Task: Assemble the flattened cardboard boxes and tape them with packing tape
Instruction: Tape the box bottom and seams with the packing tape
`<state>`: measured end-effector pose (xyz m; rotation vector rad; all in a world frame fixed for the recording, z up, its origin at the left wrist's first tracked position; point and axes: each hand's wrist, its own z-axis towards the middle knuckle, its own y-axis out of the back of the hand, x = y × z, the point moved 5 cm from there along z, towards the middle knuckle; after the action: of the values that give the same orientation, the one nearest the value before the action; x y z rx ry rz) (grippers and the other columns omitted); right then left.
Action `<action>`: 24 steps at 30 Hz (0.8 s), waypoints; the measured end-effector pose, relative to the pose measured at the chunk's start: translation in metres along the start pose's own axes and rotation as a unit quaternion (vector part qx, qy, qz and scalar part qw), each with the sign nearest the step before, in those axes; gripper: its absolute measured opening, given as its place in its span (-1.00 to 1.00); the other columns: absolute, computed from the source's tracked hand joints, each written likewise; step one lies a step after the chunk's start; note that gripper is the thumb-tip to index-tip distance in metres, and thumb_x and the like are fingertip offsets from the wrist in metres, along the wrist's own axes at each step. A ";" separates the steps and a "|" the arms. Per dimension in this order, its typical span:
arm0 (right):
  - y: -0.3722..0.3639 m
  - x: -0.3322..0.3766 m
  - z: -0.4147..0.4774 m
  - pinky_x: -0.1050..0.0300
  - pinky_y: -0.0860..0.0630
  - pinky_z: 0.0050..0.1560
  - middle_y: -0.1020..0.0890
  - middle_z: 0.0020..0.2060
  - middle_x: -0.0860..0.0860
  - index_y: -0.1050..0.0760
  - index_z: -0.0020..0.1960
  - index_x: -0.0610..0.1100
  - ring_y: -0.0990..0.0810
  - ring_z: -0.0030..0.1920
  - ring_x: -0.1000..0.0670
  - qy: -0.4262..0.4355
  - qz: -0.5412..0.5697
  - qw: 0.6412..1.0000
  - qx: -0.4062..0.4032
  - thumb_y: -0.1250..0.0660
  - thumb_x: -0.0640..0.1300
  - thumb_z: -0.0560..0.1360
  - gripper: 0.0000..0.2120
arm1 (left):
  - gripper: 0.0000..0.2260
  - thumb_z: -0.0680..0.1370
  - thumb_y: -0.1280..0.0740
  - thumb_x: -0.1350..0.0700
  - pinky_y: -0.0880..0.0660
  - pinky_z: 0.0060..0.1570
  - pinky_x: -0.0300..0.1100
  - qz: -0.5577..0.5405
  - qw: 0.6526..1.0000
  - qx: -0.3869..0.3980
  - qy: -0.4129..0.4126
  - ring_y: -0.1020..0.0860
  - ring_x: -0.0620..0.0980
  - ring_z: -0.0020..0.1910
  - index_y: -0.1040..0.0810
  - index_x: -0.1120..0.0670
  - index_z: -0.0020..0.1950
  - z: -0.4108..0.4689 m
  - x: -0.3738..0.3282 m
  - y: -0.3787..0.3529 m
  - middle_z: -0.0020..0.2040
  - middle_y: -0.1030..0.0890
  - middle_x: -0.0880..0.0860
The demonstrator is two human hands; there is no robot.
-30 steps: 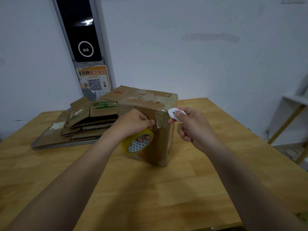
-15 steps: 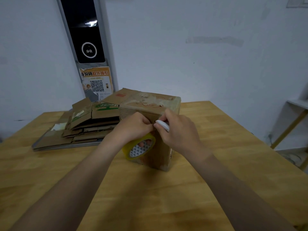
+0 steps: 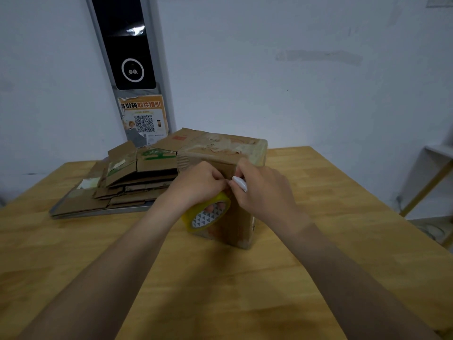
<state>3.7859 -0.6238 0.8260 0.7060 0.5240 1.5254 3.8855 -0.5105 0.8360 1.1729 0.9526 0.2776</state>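
An assembled brown cardboard box (image 3: 241, 153) stands upright near the middle of the wooden table (image 3: 331, 241). My left hand (image 3: 198, 184) grips a yellow roll of packing tape (image 3: 208, 213) against the box's near face, fingers through its core. My right hand (image 3: 264, 190) holds a small white cutter (image 3: 239, 183), its tip right at my left fingertips, where the tape leaves the roll. The tape strip itself is too thin to make out.
A stack of flattened cardboard boxes (image 3: 127, 185) lies on the table to the left of the box. A dark panel with an orange QR poster (image 3: 144, 116) stands against the white wall behind. A white shelf frame (image 3: 431, 177) stands at the right.
My right hand has swung left from beside the box and brought the white cutter up to my left fingertips. My left hand has kept the tape roll on the box.
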 end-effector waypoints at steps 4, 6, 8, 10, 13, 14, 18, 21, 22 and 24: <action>0.001 -0.007 -0.003 0.13 -0.18 -0.47 -0.42 -0.39 0.12 -0.27 -0.07 0.05 -0.44 -0.41 -0.02 0.008 0.018 0.999 0.032 -0.31 0.08 0.61 -0.77 | -0.68 0.65 -0.28 -0.11 -0.61 -0.17 -0.04 0.009 1.000 -0.006 -0.002 -0.66 -0.03 -0.42 -0.74 -0.01 -0.11 0.002 -0.003 0.001 -0.28 -0.73 0.05; 0.001 -0.012 -0.010 0.13 -0.22 -0.47 -0.44 -0.38 0.12 -0.29 -0.08 0.07 -0.44 -0.41 0.01 0.002 0.017 0.999 0.037 -0.32 0.08 0.60 -0.78 | -0.70 0.65 -0.29 -0.10 -0.59 -0.20 -0.05 0.023 1.000 -0.007 -0.001 -0.65 -0.07 -0.45 -0.74 -0.02 -0.11 0.004 -0.001 -0.001 -0.31 -0.72 0.03; 0.000 -0.020 -0.017 0.12 -0.23 -0.46 -0.46 -0.38 0.12 -0.31 -0.09 0.08 -0.45 -0.39 0.04 -0.010 0.020 0.999 0.047 -0.33 0.09 0.59 -0.78 | -0.72 0.65 -0.30 -0.11 -0.51 -0.31 -0.14 0.048 0.999 -0.016 0.010 -0.62 -0.14 -0.50 -0.73 -0.06 -0.13 0.006 0.003 -0.004 -0.35 -0.71 -0.01; -0.005 -0.031 -0.027 0.13 -0.29 -0.44 -0.52 -0.36 0.13 -0.38 -0.12 0.08 -0.49 -0.36 0.09 -0.020 0.082 0.993 0.082 -0.36 0.09 0.58 -0.80 | -0.71 0.65 -0.31 -0.11 -0.43 -0.34 -0.21 0.048 0.998 -0.017 0.027 -0.62 -0.17 -0.51 -0.72 -0.07 -0.16 0.008 0.009 -0.006 -0.40 -0.69 -0.04; -0.019 -0.058 -0.046 0.19 -0.50 -0.38 -0.64 -0.20 0.19 -0.56 -0.07 0.12 -0.60 -0.27 0.14 -0.051 0.184 0.957 0.218 -0.40 0.11 0.54 -0.91 | -0.70 0.66 -0.30 -0.11 -0.48 -0.32 -0.24 0.008 0.999 0.001 0.043 -0.66 -0.12 -0.47 -0.71 -0.05 -0.17 0.009 0.016 -0.014 -0.37 -0.70 -0.07; -0.025 -0.068 -0.054 0.23 -0.51 -0.40 -0.66 -0.16 0.19 -0.60 -0.06 0.13 -0.62 -0.30 0.14 -0.062 0.190 0.944 0.264 -0.41 0.09 0.53 -0.94 | -0.69 0.66 -0.30 -0.12 -0.50 -0.31 -0.24 0.000 0.999 0.004 0.046 -0.66 -0.11 -0.46 -0.70 -0.04 -0.17 0.009 0.018 -0.016 -0.36 -0.71 -0.08; -0.048 -0.113 -0.082 0.15 -0.59 -0.23 -0.68 -0.08 0.18 -0.67 -0.03 0.14 -0.64 -0.18 0.19 -0.138 0.057 0.943 0.296 -0.38 -0.03 0.55 -0.89 | -0.68 0.66 -0.30 -0.12 -0.53 -0.33 -0.26 -0.035 0.998 0.014 0.054 -0.68 -0.08 -0.44 -0.71 -0.01 -0.16 0.009 0.024 -0.023 -0.34 -0.72 -0.06; -0.067 -0.130 -0.099 0.06 -0.61 -0.04 -0.69 0.04 0.13 -0.67 0.05 0.15 -0.65 0.04 0.03 -0.186 0.001 0.938 0.293 -0.33 -0.15 0.56 -0.76 | -0.68 0.66 -0.29 -0.12 -0.50 -0.42 -0.29 -0.045 0.997 0.018 0.062 -0.68 -0.07 -0.44 -0.71 -0.01 -0.15 0.008 0.024 -0.025 -0.34 -0.72 -0.04; -0.072 -0.132 -0.103 0.07 -0.60 -0.01 -0.68 0.08 0.11 -0.66 0.09 0.16 -0.64 0.08 0.02 -0.192 -0.003 0.933 0.305 -0.35 -0.18 0.55 -0.73 | -0.68 0.66 -0.30 -0.12 -0.49 -0.46 -0.31 -0.055 0.996 0.018 0.066 -0.68 -0.07 -0.44 -0.71 -0.01 -0.15 0.007 0.023 -0.025 -0.33 -0.72 -0.03; -0.080 -0.135 -0.107 0.07 -0.59 0.08 -0.66 0.15 0.11 -0.63 0.19 0.16 -0.62 0.16 0.04 -0.192 -0.002 0.920 0.341 -0.41 -0.15 0.52 -0.69 | -0.70 0.66 -0.31 -0.10 -0.48 -0.50 -0.33 -0.072 0.995 0.018 0.073 -0.68 -0.05 -0.43 -0.71 0.00 -0.13 0.005 0.022 -0.025 -0.33 -0.72 -0.01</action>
<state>3.7672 -0.7417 0.6782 1.5053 0.7572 1.1387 3.8952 -0.5098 0.8040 1.1210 1.1693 0.2325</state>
